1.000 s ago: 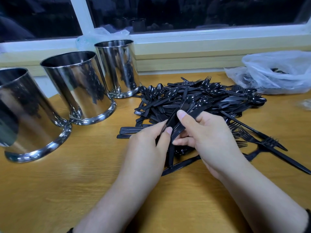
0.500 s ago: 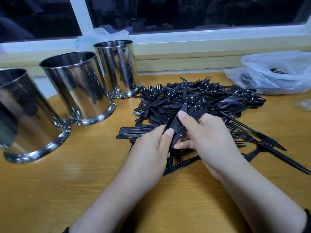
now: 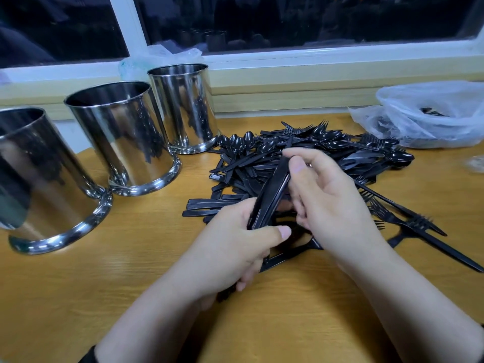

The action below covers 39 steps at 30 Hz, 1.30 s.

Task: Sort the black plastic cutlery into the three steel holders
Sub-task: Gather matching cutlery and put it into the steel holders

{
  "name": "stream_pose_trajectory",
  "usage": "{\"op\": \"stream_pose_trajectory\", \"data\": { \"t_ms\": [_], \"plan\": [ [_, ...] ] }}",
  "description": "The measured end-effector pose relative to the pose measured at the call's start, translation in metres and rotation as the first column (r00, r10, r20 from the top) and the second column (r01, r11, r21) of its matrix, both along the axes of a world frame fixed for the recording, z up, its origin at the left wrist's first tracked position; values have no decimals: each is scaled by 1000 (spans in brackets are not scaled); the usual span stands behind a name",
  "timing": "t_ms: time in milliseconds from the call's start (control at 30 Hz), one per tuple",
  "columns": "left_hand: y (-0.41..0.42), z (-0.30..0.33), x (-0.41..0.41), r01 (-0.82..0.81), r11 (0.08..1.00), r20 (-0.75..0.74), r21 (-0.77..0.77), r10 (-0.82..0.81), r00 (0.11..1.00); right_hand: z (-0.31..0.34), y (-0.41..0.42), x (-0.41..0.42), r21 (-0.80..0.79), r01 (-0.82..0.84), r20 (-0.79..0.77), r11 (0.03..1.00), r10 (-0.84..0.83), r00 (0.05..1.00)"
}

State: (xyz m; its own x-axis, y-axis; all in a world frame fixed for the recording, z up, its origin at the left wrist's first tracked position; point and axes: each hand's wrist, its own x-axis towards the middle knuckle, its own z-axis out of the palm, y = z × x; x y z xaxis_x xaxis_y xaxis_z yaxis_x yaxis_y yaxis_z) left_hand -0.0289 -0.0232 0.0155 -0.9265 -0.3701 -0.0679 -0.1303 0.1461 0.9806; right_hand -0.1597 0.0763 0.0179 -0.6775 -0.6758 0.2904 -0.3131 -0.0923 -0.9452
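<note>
A heap of black plastic cutlery (image 3: 322,158) with spoons, forks and knives lies on the wooden table (image 3: 136,260). My left hand (image 3: 235,247) grips the lower end of a small bundle of black knives (image 3: 272,195), thumb across them. My right hand (image 3: 330,200) pinches the bundle's upper end between thumb and forefinger. Three steel holders stand at the left: a near one (image 3: 44,179), a middle one (image 3: 120,137) and a far one (image 3: 186,106). What is inside the holders is hidden from this angle.
A clear plastic bag (image 3: 432,113) holding a few black pieces lies at the back right. Loose forks (image 3: 408,218) trail off the heap toward the right edge. Another crumpled bag (image 3: 159,58) sits behind the far holder, against the window sill (image 3: 314,74).
Both hands have lifted the knife bundle a little and tipped it more upright. My left thumb now wraps across its lower end, and my right fingers have slid up to the top.
</note>
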Motion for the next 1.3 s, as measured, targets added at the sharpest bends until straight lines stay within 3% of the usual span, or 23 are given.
{"op": "stream_pose_trajectory", "data": {
  "t_ms": [167,300,467,600,767,967,1133,1300],
  "plan": [
    [0,-2,2,70,995,9,71,-71,997,5,5,4,-30,-128,14,991,129,992],
    [-1,1,2,30,999,14,45,-31,999,5,7,6,52,-214,-19,975,215,976],
    [-2,3,4,-27,1000,-40,-3,27,999,8,8,3,30,-304,26,952,303,953],
    [-11,8,10,-226,971,-244,-83,200,949,8,7,8,10,-227,-104,974,227,968],
    [-39,9,36,-480,876,-397,48,458,795,6,2,13,27,-113,-144,993,116,983],
    [-44,-18,53,-501,845,-194,-185,469,862,-4,-2,18,150,-14,-278,989,56,959],
    [-41,-15,55,-524,851,-254,-45,497,829,-6,1,15,307,38,-413,951,98,905],
    [-35,-8,53,-562,826,-287,-43,529,799,5,14,-6,326,137,-414,935,11,910]
  ]
}}
